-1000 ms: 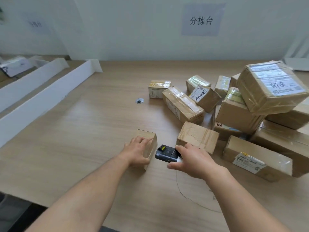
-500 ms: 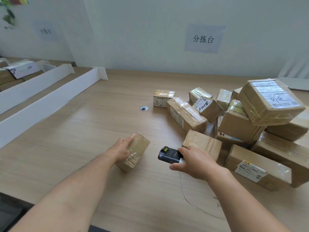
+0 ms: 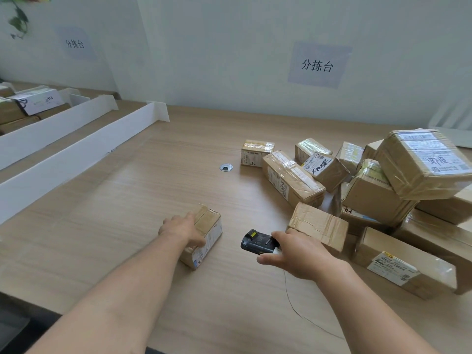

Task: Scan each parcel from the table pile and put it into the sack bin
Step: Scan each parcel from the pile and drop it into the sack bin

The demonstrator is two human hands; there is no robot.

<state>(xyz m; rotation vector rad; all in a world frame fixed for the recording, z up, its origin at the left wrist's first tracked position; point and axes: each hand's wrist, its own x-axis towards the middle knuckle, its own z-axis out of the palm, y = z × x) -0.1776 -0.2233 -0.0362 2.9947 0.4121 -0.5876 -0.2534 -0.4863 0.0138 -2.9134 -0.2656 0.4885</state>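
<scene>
On the pale wood-grain worktop (image 3: 127,200), the left hand (image 3: 182,229) gripped a small brown cardboard parcel (image 3: 205,235) near the front edge, left of the taped pile (image 3: 370,195), while the right hand (image 3: 298,254) clasped a black handheld scanner (image 3: 258,244).

parcel (image 3: 204,233) near side: I lose it behind my left hand (image 3: 182,229) | scanner (image 3: 258,243) rear: under my right hand (image 3: 296,254) | pile (image 3: 383,195): cut by right edge | labels: unreadable
</scene>
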